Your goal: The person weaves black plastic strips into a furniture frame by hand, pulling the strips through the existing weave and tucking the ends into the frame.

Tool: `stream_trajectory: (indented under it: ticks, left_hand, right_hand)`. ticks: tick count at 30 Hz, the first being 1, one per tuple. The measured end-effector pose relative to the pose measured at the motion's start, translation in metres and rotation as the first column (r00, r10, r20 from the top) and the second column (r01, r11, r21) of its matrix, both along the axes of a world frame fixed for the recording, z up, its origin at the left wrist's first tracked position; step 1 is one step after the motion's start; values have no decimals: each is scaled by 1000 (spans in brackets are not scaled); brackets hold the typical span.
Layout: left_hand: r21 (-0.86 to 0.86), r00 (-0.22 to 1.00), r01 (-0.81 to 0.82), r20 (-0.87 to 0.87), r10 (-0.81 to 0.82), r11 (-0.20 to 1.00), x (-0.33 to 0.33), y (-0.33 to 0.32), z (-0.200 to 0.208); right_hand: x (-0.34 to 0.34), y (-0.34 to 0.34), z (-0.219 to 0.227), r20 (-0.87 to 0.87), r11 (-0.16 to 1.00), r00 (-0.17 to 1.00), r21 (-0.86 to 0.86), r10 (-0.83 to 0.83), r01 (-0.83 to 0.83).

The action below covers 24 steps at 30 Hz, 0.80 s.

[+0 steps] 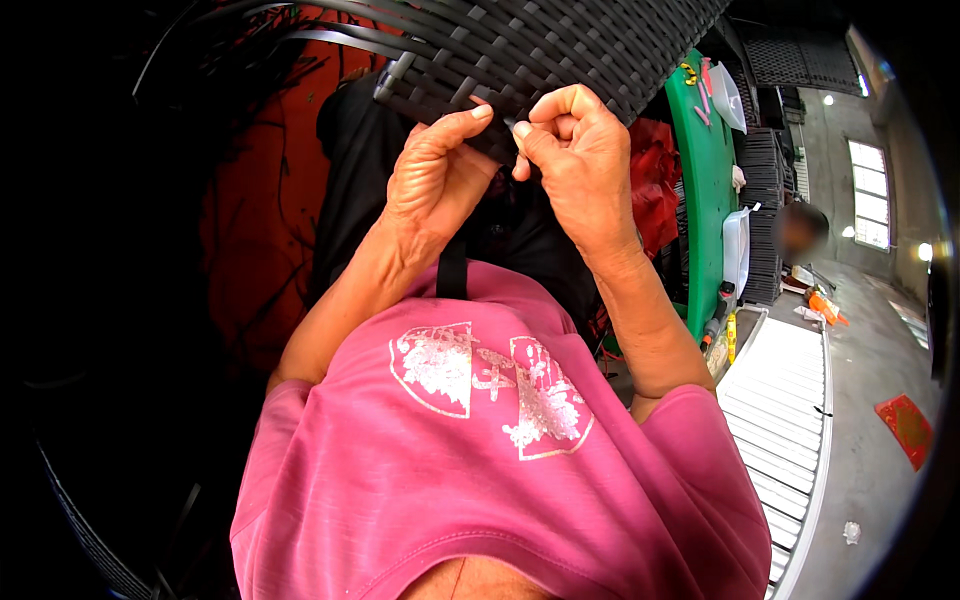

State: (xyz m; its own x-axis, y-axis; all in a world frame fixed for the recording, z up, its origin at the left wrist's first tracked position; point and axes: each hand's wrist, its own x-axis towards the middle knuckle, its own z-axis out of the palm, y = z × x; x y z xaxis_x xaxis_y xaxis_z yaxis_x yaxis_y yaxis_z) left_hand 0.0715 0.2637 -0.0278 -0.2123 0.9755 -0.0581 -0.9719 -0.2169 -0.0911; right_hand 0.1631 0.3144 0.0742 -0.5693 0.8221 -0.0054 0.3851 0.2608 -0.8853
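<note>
A dark woven panel (570, 50) of flat plastic strips fills the top middle, its near edge in front of my chest. Along this edge my left hand (440, 170) grips the panel, thumb on the near face and the other fingers partly hidden behind the edge. Just to the right, my right hand (585, 160) is closed in a pinch, index finger bent and thumb tip pressed in. A bit of dark flat strip shows at its fingertips, close against the weave. Loose long strips (355, 38) trail from the panel toward the upper left.
An orange-red surface (260, 240) with scattered strips lies at left. On the right are a green table (695, 190) with white trays (735, 250), a white slatted panel (780, 410) and stacked dark panels (762, 200). A person (803, 232) is farther back.
</note>
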Motion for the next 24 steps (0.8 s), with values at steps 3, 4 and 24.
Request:
stream_trajectory:
  ticks: [3,4,24]
  left_hand:
    - [-63,998,-49,42,52,997,4,2,1]
    - [-42,997,-60,52,63,997,4,1,4]
    - [129,994,-86,84,76,988,3,1,-3]
  right_hand:
    - [-1,3,-1,116,968,993,244,31,-59]
    - [-1,5,-2,138,953,990,293,35,-75]
    - [-11,7,12,398,703,917,646,23,-298]
